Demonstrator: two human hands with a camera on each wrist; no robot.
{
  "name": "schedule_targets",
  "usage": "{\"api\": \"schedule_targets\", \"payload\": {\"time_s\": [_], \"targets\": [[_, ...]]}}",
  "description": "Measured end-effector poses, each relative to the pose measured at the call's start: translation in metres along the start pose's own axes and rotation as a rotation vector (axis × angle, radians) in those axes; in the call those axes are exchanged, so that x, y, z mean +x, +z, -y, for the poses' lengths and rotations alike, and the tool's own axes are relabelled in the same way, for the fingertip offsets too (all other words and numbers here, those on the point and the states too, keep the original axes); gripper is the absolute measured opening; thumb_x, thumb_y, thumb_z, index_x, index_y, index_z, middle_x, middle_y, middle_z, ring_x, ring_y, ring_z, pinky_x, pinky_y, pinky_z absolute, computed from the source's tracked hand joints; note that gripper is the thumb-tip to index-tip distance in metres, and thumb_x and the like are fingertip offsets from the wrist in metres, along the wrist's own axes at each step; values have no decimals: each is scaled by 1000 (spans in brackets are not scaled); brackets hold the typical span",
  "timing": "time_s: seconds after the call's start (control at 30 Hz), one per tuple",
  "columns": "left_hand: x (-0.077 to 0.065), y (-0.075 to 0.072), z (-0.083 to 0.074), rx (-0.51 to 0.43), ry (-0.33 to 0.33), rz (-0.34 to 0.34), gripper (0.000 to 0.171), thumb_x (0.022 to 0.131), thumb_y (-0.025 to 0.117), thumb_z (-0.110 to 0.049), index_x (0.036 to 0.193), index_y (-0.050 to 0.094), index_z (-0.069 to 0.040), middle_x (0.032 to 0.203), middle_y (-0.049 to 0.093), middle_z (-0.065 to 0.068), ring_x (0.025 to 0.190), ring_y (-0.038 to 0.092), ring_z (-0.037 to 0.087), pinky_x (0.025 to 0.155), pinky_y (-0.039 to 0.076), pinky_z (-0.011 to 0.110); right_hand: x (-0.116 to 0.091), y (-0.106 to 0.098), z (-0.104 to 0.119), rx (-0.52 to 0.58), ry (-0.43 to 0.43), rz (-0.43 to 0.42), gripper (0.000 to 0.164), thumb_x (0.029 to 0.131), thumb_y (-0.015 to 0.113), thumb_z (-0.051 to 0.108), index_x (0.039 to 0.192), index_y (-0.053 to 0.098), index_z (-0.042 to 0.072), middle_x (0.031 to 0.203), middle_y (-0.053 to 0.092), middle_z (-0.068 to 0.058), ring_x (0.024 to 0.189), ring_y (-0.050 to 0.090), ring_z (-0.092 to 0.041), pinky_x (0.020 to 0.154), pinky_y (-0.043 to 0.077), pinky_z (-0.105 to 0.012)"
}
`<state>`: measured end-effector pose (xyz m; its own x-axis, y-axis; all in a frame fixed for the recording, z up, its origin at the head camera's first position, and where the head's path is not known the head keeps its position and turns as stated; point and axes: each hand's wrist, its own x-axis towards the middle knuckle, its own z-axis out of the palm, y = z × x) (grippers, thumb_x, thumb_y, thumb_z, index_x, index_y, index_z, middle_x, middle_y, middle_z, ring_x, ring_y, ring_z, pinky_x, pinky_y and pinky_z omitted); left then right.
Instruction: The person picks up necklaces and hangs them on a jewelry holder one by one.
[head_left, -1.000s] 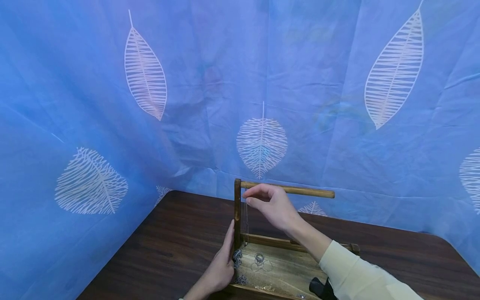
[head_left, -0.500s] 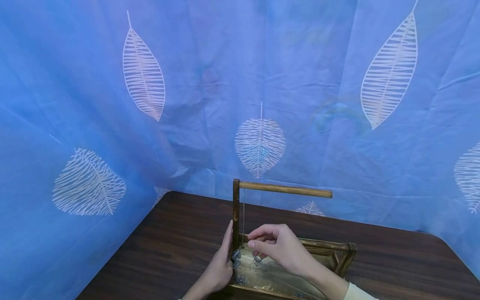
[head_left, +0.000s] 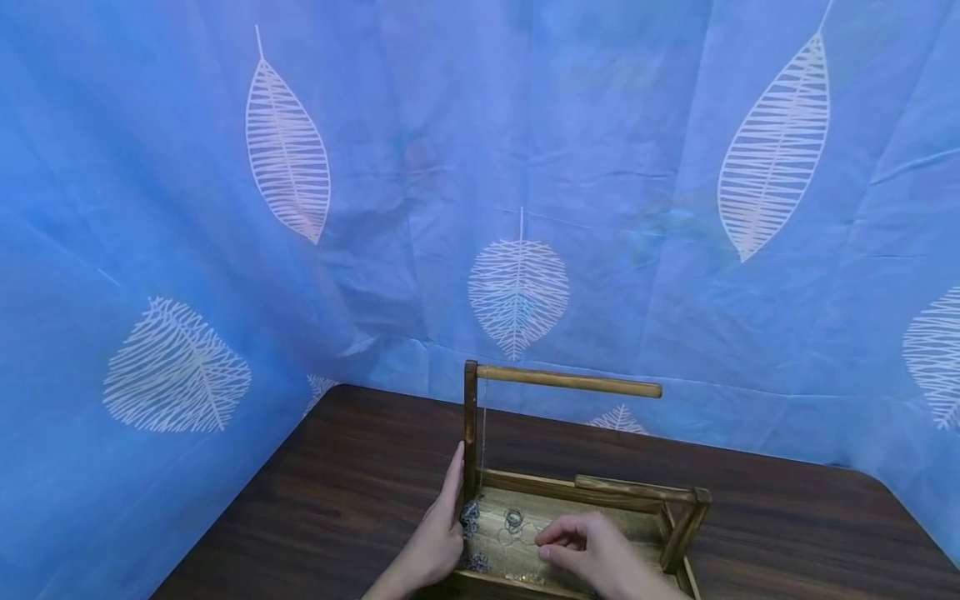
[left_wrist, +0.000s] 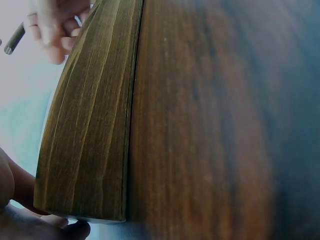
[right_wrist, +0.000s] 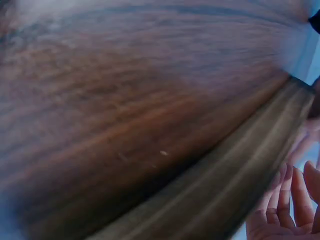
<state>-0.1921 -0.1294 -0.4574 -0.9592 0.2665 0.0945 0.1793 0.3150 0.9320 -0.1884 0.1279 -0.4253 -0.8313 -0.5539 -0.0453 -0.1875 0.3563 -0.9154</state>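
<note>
My left hand (head_left: pixel 433 542) rests with straight fingers against the left side of a wooden jewelry stand (head_left: pixel 470 425). A thin necklace chain (head_left: pixel 483 433) hangs from the stand's upper bar (head_left: pixel 570 380), close to the tall post. Over the tray base, my right hand (head_left: pixel 592 550) has loosely bent fingers, thumb and index near each other; nothing shows between them. Left of its fingertips lie round rings or bangles (head_left: pixel 513 521). Tangled silver chains (head_left: pixel 470 517) sit along the tray's left end. The left wrist view shows the stand's wooden side panel (left_wrist: pixel 90 120) up close.
Small gold-coloured pieces (head_left: pixel 525 577) lie near the tray's front edge. A lower wooden bar (head_left: pixel 633 489) on a short post (head_left: pixel 686 529) rises at the right end. The stand is on a dark wood table (head_left: pixel 360 467), before a blue leaf-patterned cloth (head_left: pixel 405 208).
My right hand has left the necklace chain by the upper bar and come down and right over the tray. The chain now hangs free. My left hand stays against the stand.
</note>
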Motion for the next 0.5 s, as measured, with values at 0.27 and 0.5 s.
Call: {"api": "schedule_targets", "payload": {"time_s": [0.27,0.5], "targets": [[-1,0,2,-3,-19,7,114,76,28,29,161,-12,-36,167,-7,13,150,8,42,113,22,63,13,7,-23,-17,3,101,11,93,67,2,99,75,-1,91,70,-6,77,63,-15,65,51,-28],[1,-1,3,-22,7,16,113,75,26,28,161,-12,-36,167,-8,12,149,7,44,113,18,65,23,14,-24,-20,47,137,7,91,70,2,95,76,1,82,68,-3,69,61,-16,60,49,-29]]}}
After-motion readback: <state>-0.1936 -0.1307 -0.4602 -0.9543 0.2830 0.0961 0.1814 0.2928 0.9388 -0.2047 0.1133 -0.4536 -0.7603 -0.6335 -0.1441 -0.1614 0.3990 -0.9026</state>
